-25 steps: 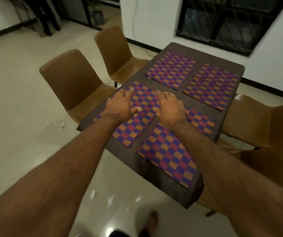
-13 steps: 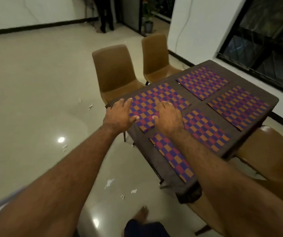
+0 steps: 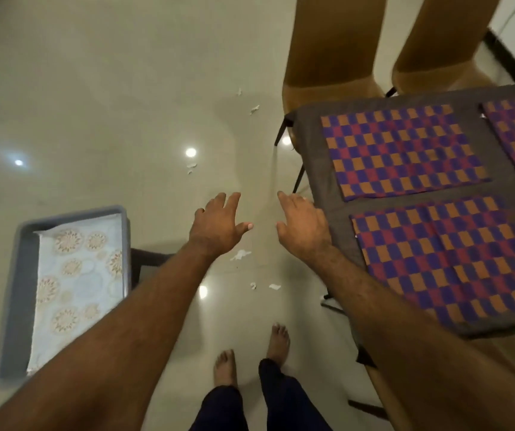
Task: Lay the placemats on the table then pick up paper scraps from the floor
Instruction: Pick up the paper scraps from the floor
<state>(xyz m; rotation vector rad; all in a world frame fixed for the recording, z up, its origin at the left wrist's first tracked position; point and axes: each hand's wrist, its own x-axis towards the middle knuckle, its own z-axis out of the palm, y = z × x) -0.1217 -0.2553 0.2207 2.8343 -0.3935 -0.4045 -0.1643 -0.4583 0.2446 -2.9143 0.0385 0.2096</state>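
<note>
- A grey tray [image 3: 17, 290] lined with a patterned sheet [image 3: 76, 275] is sitting at far left, just beside the left forearm. Whether it is resting on the floor [image 3: 94, 119] or on a low stand cannot be told, but a careless swing of that arm could be knocking it.
- The left hand [image 3: 216, 225] is hovering open and empty, fingers spread, above the glossy tile. The largest paper scrap [image 3: 240, 255] is lying just beside its wrist in the view. Thin paper on polished tile is likely to be sliding away from flat fingertips rather than lifting.
- Smaller scraps [image 3: 275, 286] are lying between the hands and the bare feet [image 3: 225, 365], with others [image 3: 191, 168] scattered toward the chair [image 3: 330, 57]. They are at risk of being stepped on, or missed among the lamp reflections.
- The right hand [image 3: 303, 225] is hanging open too, gripping nothing, at the corner of the table [image 3: 315, 157]. Stooping from here could be bringing an arm or head against that corner.
- The placemats [image 3: 405, 150] are lying flat on the dark cloth, the nearest placemat [image 3: 442, 262] reaching close to the edge, where a brushing forearm could be dragging it off.
</note>
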